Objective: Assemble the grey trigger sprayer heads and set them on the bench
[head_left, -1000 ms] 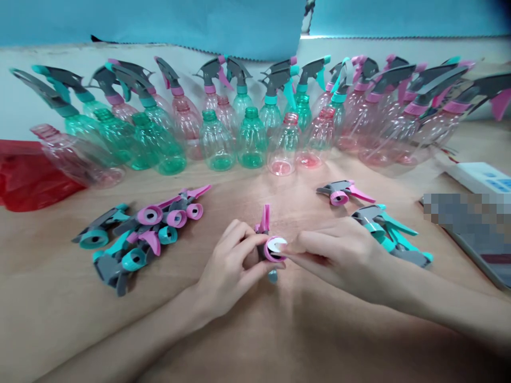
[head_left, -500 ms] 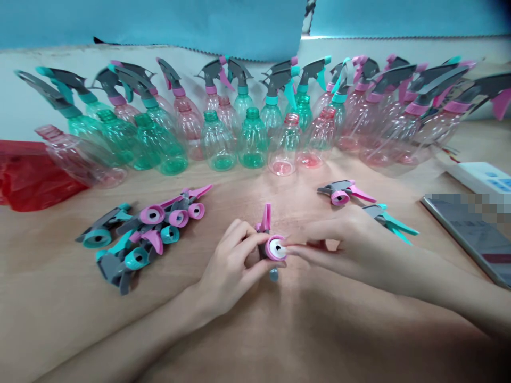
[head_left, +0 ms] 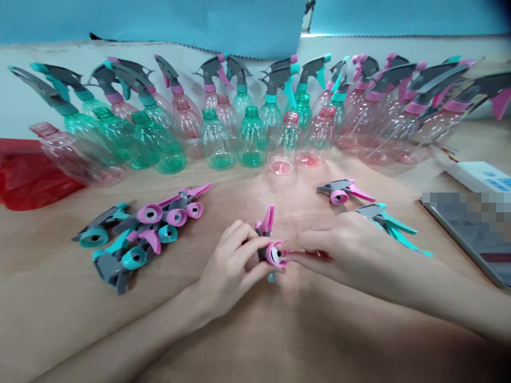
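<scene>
My left hand (head_left: 235,258) is closed around a grey and pink trigger spray head (head_left: 265,229), its pink trigger pointing up and away. The pink screw collar (head_left: 275,254) faces me, and a white insert with a dark hole shows inside it. On the collar's right edge rest the thumb and fingertips of my right hand (head_left: 339,247), pressed together. Beyond my right hand lie a grey and pink spray head (head_left: 339,197) and a grey and teal spray head (head_left: 389,223). To the left is a loose pile of pink and teal spray heads (head_left: 136,258).
Several open bottles, green (head_left: 252,141) and pink (head_left: 284,146), stand in front of bottles with spray heads (head_left: 272,98) fitted. A red plastic bag (head_left: 35,175) lies far left. A phone-like device (head_left: 471,234) and a white box (head_left: 485,178) lie at the right.
The spray head has turned slightly in my hands, and its collar sits a little lower and faces more to the right. My right fingertips have shifted along the collar's edge.
</scene>
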{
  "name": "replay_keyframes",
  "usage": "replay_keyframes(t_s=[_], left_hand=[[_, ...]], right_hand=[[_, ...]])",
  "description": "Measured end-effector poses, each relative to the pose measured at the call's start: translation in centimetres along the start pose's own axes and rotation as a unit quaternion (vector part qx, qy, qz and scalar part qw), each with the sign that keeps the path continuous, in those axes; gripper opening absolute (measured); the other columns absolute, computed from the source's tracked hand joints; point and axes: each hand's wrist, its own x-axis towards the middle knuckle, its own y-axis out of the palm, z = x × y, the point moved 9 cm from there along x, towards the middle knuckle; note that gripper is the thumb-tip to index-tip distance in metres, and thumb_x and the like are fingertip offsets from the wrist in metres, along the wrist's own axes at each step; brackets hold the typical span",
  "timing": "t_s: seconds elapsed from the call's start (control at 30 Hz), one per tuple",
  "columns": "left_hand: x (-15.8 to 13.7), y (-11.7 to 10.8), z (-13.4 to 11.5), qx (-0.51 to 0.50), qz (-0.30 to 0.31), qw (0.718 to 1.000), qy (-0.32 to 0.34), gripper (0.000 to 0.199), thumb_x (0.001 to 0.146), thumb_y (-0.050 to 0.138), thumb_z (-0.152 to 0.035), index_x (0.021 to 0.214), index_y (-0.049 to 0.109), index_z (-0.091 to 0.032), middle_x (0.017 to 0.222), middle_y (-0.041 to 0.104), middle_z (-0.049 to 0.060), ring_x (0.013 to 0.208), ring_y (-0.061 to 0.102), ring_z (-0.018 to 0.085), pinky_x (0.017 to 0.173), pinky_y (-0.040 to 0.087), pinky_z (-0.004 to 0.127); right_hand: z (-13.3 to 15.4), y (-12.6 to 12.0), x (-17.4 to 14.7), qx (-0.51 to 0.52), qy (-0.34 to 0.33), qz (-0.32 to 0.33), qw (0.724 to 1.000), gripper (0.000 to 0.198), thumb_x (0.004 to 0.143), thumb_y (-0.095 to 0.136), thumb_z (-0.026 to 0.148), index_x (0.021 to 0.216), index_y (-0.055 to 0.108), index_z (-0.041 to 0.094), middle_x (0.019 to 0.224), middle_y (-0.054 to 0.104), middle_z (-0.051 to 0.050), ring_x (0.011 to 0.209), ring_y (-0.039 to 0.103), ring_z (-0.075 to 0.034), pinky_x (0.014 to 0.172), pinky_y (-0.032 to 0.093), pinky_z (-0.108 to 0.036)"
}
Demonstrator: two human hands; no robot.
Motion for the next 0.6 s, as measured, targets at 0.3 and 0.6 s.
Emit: replay_keyframes(t_s=[0.3,0.6], left_hand=[[0.0,0.2,-0.2,0.02,0.009,1.0,0.015,0.016,0.088,0.056,-0.027,0.1,0.058,-0.016,0.076,0.048,0.002,0.074,0.045,0.016,0.064,0.04,0.029],[0.0,0.3,-0.4,0.03,0.008,0.999,0.032,0.016,0.087,0.058,-0.026,0.098,0.059,-0.015,0.075,0.049,0.002,0.074,0.045,0.017,0.066,0.038,0.03]], right_hand=[[0.1,1.0,-0.3,0.002,0.026,0.042,0.999,0.013,0.085,0.051,0.015,0.077,0.061,0.017,0.063,0.063,0.001,0.054,0.054,-0.012,0.05,0.027,-0.025],[-0.1,1.6,-0.3,0.046,0.041,0.052,0.997,0.013,0.088,0.052,0.025,0.087,0.064,0.021,0.066,0.064,0.002,0.055,0.055,-0.012,0.05,0.028,-0.025]])
